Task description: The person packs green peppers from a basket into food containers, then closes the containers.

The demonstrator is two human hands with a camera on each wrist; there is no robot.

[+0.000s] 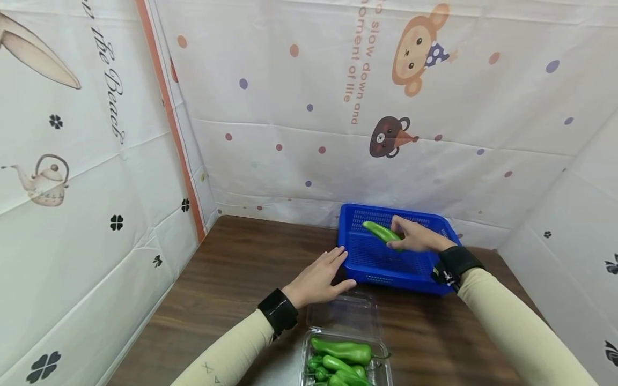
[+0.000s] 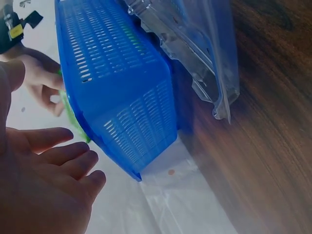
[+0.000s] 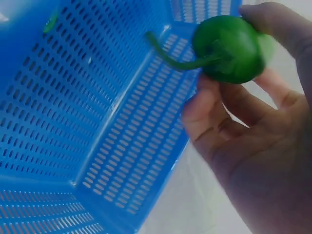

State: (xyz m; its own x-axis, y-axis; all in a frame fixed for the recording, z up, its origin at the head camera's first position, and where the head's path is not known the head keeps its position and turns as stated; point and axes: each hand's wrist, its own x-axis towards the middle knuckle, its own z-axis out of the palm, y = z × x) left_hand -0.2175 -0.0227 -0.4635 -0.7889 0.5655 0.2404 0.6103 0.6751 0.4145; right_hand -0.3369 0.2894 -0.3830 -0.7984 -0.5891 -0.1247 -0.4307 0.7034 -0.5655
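Note:
My right hand (image 1: 415, 236) pinches a long green pepper (image 1: 380, 231) above the inside of a blue plastic basket (image 1: 396, 284). In the right wrist view the stem end of that pepper (image 3: 229, 51) points back toward the camera, thumb and fingers around its body. At the basket's left side, my left hand (image 1: 321, 279) has its fingers extended, fingertips by the rim; whether they touch it I cannot tell. The left wrist view has the left hand (image 2: 48, 180) palm in sight, holding nothing. Several green peppers (image 1: 340, 351) lie in a clear plastic box nearer to me.
The clear box (image 1: 303, 370) stands at the front with its transparent lid (image 1: 343, 316) folded back toward the basket. Dark wood tabletop (image 1: 232, 279) lies beneath everything. Printed white cloth (image 1: 270, 161) hangs behind the table and along both sides.

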